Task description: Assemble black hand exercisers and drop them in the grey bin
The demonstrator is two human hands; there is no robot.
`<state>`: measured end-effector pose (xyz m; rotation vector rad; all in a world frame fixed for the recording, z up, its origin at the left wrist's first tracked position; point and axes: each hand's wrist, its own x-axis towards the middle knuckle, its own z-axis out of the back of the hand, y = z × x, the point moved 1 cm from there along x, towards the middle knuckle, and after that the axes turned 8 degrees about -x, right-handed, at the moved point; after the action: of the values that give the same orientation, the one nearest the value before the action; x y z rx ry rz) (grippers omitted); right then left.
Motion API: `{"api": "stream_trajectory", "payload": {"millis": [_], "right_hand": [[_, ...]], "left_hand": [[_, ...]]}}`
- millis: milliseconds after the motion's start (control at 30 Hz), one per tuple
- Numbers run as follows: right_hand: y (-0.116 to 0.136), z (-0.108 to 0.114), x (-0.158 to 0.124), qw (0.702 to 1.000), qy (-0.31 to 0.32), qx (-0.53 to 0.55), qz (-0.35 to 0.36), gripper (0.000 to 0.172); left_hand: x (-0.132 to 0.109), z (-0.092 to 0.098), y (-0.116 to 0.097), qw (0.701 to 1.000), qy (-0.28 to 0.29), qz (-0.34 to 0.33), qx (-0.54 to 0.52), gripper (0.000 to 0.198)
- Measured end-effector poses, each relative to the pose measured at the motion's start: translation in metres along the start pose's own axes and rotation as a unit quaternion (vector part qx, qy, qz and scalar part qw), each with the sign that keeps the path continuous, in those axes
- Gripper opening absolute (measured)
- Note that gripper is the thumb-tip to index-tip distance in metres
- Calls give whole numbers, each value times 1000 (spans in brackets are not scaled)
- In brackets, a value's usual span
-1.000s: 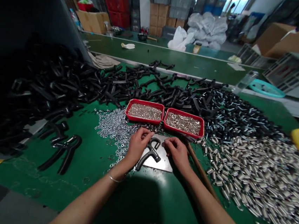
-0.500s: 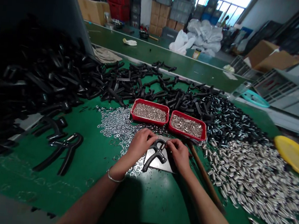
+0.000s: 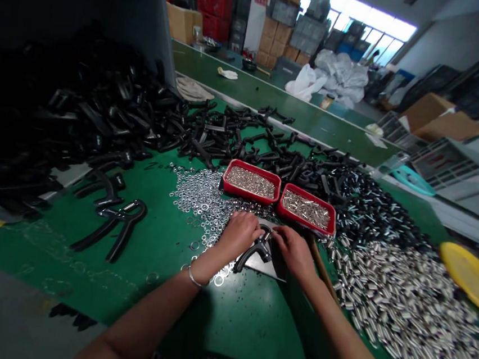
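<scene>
A black hand grip strengthener (image 3: 253, 253) with a metal spring lies on a small metal plate (image 3: 271, 269). My left hand (image 3: 240, 234) is closed on its upper left side, fingertips at the curved top. My right hand (image 3: 296, 251) is pinched at the right end of the spring; whatever small piece its fingertips hold is hidden. Just beyond the hands are a red tray of tiny metal parts (image 3: 251, 183) and a red tray of small pins (image 3: 308, 208). Loose metal rings (image 3: 203, 201) spread beside my left hand.
Two hand grips (image 3: 121, 219) lie at left, before a heap of black handles (image 3: 115, 100). A wooden handle (image 3: 322, 266) lies right of the plate. Farther right are a pile of metal springs (image 3: 405, 308), black-and-silver parts (image 3: 376, 204) and a yellow lid (image 3: 471, 275).
The camera view has shifted, so the bench appears moved to the right. Both hands remain at the hand grip strengthener, and my left hand now covers more of its top.
</scene>
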<state>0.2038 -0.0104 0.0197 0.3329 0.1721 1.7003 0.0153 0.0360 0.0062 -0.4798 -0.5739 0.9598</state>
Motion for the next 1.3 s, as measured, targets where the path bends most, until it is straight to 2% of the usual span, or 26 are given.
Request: {"api": "stream_trajectory", "payload": {"millis": [100, 167, 233, 300, 433, 500, 567, 700, 767, 867, 933, 1033, 1100, 1167, 1233, 1300], "right_hand": [[-22, 16, -29, 997, -79, -18, -13, 27], [-41, 24, -55, 985, -142, -92, -38, 30], [-59, 28, -77, 969, -171, -167, -55, 36], [-75, 27, -90, 964, -146, -215, -62, 42], [-90, 23, -92, 969, -25, -231, -86, 37], [-88, 28, -89, 975, -19, -200, -95, 37], [-78, 37, -87, 987, -16, -119, -110, 36], [-45, 55, -83, 990, 72, 38, -114, 33], [-27, 58, -78, 991, 88, 51, -84, 33], [-13, 53, -70, 995, 66, 42, -68, 33], [-15, 48, -65, 995, 65, 27, -72, 30], [-27, 48, -61, 990, 107, 25, -89, 29], [-31, 55, -62, 987, 121, 56, -92, 32], [-28, 63, -66, 988, 103, 92, -76, 35], [-19, 67, -69, 991, 67, 103, -51, 35], [-12, 64, -69, 995, 62, 71, -26, 32]], "left_hand": [[-1, -1, -3, 998, 13, -43, 45, 20], [-1, -2, -3, 996, 20, -68, 54, 20], [0, -2, -2, 996, 26, -74, 43, 19], [0, -1, 0, 997, 31, -71, 31, 19], [-1, 1, 0, 995, 36, -86, 42, 17], [-2, 0, -2, 993, 33, -102, 58, 17], [-3, -1, -4, 990, 30, -116, 79, 18], [-3, -2, -7, 977, 47, -157, 136, 18], [-2, -1, -8, 971, 55, -177, 151, 18], [-3, 1, -10, 969, 56, -189, 148, 20], [-8, 2, -13, 974, 50, -172, 141, 21], [-23, 3, -18, 988, 22, -105, 114, 24], [-34, 3, -21, 995, 4, -47, 90, 48], [-41, 1, -22, 997, -4, 0, 72, 72], [-44, -3, -22, 998, -4, 22, 59, 84], [-42, -8, -22, 999, -6, 25, 44, 93]]}}
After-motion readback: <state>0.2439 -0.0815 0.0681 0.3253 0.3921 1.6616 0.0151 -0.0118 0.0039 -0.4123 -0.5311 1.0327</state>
